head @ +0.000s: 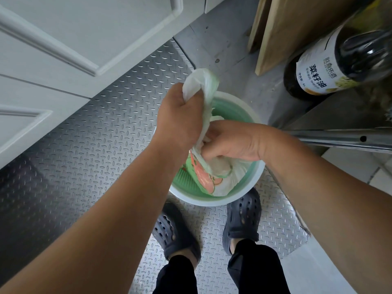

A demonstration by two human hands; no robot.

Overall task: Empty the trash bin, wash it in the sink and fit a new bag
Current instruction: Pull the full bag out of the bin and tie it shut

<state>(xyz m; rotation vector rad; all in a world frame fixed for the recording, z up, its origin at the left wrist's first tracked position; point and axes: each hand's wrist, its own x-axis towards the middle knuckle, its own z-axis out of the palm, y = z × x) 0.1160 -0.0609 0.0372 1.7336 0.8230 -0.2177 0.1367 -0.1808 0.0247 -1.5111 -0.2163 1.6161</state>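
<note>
Fists (182, 115) around crinkled bag (220, 175)

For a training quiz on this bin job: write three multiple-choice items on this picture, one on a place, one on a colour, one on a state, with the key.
1. Where does the oil bottle stand?
A. right of the bin, by the wooden boards
B. inside the bin
C. between the shoes

2. What colour is the inside of the bin?
A. red
B. green
C. black

3. What is the state of the trash bag?
A. lying flat on the floor
B. gathered at the neck by both hands
C. untouched

Key: 1 A, it stands against the boards; 2 B, green wall under a white rim; 3 B, left hand and right hand grip the bunched top.
</note>
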